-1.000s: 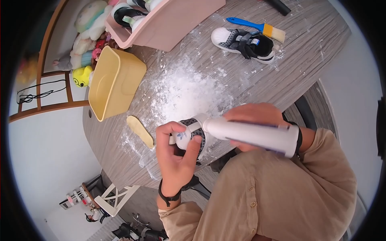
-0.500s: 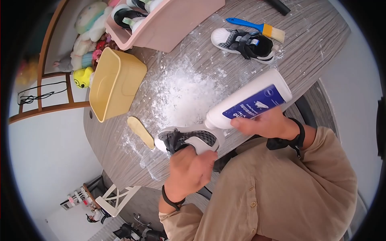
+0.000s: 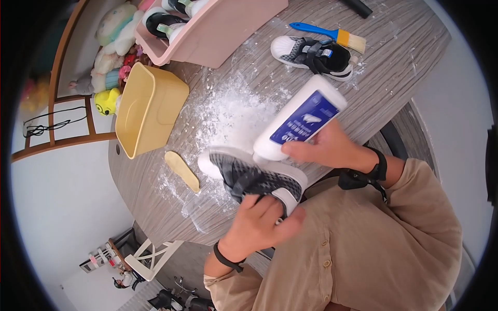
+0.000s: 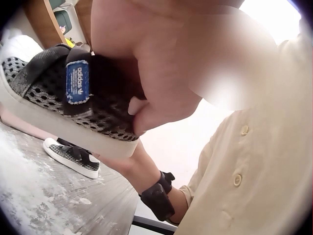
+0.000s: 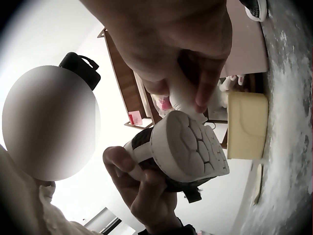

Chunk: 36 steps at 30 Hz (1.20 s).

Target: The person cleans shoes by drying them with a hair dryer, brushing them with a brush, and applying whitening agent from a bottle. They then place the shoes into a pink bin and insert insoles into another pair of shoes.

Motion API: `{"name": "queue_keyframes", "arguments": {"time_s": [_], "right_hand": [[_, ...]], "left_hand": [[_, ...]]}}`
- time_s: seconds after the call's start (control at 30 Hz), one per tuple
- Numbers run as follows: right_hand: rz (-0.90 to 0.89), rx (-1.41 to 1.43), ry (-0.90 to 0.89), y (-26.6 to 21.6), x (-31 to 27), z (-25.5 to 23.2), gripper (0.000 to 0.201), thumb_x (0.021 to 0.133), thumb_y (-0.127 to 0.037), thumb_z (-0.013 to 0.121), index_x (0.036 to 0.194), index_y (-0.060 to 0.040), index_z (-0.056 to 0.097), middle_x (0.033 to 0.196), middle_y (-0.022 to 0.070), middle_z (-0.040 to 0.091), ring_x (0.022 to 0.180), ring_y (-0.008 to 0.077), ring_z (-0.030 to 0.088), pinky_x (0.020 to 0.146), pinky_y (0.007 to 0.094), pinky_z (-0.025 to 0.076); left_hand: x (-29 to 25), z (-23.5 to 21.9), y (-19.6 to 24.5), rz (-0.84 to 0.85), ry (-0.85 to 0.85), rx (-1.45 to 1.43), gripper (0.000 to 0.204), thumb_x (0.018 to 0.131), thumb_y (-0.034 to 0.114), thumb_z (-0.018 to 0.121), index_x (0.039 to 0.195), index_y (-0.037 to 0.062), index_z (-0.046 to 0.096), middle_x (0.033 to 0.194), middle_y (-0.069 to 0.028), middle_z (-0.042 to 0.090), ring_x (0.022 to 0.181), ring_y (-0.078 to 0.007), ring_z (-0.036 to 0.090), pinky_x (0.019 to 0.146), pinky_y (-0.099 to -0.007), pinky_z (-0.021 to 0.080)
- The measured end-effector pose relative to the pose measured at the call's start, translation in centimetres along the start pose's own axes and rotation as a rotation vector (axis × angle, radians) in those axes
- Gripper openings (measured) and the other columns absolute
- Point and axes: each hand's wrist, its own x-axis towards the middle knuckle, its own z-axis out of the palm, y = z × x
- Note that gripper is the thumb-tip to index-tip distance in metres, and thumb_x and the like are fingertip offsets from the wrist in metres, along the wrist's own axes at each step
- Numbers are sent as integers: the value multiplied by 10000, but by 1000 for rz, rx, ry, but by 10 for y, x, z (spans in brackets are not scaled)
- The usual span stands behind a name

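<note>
Fingers [image 3: 267,211] of the left hand [image 3: 254,228] grip the shoe [image 3: 241,168] above the desk [image 3: 399,62], apparently exposing its sole edge to the bottle [image 3: 306,122], which the right hand [image 3: 337,147] holds tilted, nozzle end close.

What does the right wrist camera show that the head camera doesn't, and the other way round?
Only the right wrist view: the honeycomb-like pattern under the sole of the held shoe.

Only the head view: the blue-handled brush lying beside another shoe, and the blue label on the bottle.

Both: the held shoe, the left hand gripping it, the right hand holding the bottle, the yellow bin and white powder on the table.
</note>
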Motion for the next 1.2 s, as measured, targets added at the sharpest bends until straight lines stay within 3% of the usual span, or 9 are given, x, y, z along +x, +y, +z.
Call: {"name": "queue_keyframes", "arguments": {"time_s": [0.2, 0.27, 0.33, 0.43, 0.53, 0.83, 1.03, 1.2], "right_hand": [[-118, -42, 106, -7, -26, -18, 271, 770, -101, 752, 1002, -31, 630, 908, 17, 656, 820, 65, 611, 692, 240, 502], [-195, -233, 24, -9, -32, -21, 292, 763, -101, 758, 1010, -18, 627, 905, 23, 659, 818, 69, 616, 689, 245, 503], [-162, -165, 47, -6, -34, -15, 292, 753, -95, 760, 1003, -12, 635, 893, 26, 666, 801, 75, 624, 677, 252, 504], [-132, -170, 19, -8, -33, -13, 246, 750, -90, 754, 962, -21, 651, 869, 25, 672, 790, 74, 626, 671, 256, 502], [8, -133, -3, -12, -27, -12, 228, 756, -96, 749, 949, -21, 654, 858, 25, 672, 789, 70, 624, 670, 258, 502], [-6, -78, -26, -6, -10, -2, 258, 765, -114, 748, 978, -19, 639, 912, 33, 674, 845, 80, 623, 724, 271, 505], [-55, -114, -38, -3, -1, 2, 238, 777, -102, 735, 983, -24, 645, 864, 9, 657, 771, 61, 604, 642, 249, 482], [-93, -117, 18, 5, 12, 2, 238, 770, -107, 744, 972, -30, 646, 869, 11, 655, 784, 65, 604, 652, 251, 484]], "left_hand": [[-10, 0, -16, -112, 120, 1, 277, 611, 67, 667, 865, 171, 638, 648, 4, 417, 610, -190, 472, 646, -365, 386], [-10, 2, -16, -109, 131, -8, 292, 584, 63, 672, 855, 168, 644, 637, 0, 401, 598, -191, 467, 631, -359, 385], [-10, 1, -14, -108, 123, -12, 284, 596, 65, 680, 857, 169, 644, 639, 2, 400, 600, -187, 466, 626, -354, 381], [-14, 3, -13, -84, 100, -2, 253, 628, 81, 690, 856, 179, 644, 638, 12, 407, 603, -175, 467, 615, -338, 371], [-13, 5, -9, 20, 70, -3, 216, 657, 99, 695, 842, 195, 637, 639, 25, 420, 612, -160, 465, 606, -321, 361], [-7, 10, 4, 139, 48, -58, 212, 708, 94, 653, 868, 221, 598, 648, 41, 437, 616, -120, 453, 606, -277, 376], [0, 9, 9, 199, 64, -107, 180, 708, 103, 671, 834, 206, 596, 651, 42, 457, 600, -116, 462, 566, -260, 345], [-1, 12, 14, 217, 20, -144, 171, 705, 103, 679, 814, 197, 586, 652, 44, 461, 600, -114, 475, 545, -264, 338]]}}
